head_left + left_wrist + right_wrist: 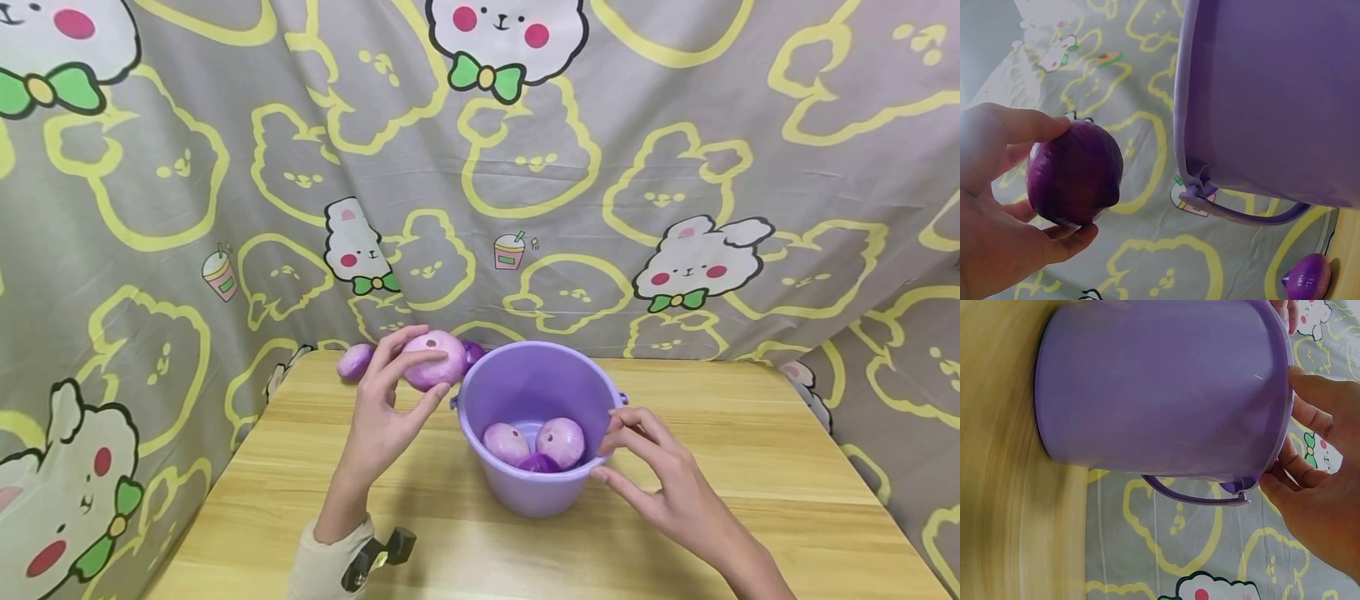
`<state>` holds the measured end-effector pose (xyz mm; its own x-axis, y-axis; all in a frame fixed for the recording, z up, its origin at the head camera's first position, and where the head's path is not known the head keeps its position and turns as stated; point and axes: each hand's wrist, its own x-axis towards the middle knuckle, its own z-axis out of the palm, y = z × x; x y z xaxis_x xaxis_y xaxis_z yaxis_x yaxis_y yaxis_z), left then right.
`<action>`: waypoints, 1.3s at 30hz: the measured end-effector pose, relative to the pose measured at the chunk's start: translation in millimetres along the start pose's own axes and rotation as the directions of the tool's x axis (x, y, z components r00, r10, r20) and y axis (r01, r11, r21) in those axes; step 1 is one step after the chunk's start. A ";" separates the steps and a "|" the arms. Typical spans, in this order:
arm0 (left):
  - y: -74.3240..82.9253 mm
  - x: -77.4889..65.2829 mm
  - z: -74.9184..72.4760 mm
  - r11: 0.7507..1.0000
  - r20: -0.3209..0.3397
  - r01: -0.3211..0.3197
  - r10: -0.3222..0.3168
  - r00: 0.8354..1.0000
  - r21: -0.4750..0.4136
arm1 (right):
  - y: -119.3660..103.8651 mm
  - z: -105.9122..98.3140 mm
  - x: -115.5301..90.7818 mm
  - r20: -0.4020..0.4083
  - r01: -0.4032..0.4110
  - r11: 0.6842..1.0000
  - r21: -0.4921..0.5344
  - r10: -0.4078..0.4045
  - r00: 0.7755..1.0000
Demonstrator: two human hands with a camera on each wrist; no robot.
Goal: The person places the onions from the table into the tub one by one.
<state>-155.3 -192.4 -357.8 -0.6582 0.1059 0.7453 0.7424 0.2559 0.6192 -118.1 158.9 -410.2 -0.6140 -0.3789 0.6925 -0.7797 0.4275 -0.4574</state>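
My left hand holds a purple onion between thumb and fingers, raised just left of the bucket's rim. In the left wrist view the onion shows its dark, glossy side and pointed tip. A purple bucket stands upright on the table. Inside it lie a pale onion, a second pale onion and a darker one, partly hidden by the front rim. My right hand grips the bucket's right rim with thumb and fingertips, seen also in the right wrist view.
Toward the table's back edge sit an onion at the left and another, partly behind the held one. The bucket's handle hangs down on its far side. A patterned grey curtain closes off the wooden table's back and sides.
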 end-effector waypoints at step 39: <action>3.5 -3.4 11.8 0.999 0.058 0.028 -0.026 0.998 -0.032 | 1.7 0.4 0.2 -0.013 0.036 0.999 -0.009 -0.036 0.999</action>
<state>-151.9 -180.6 -361.1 -0.6836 0.1547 0.7133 0.7272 0.2283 0.6473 -119.6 159.2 -411.0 -0.5836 -0.3832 0.7159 -0.8002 0.4212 -0.4269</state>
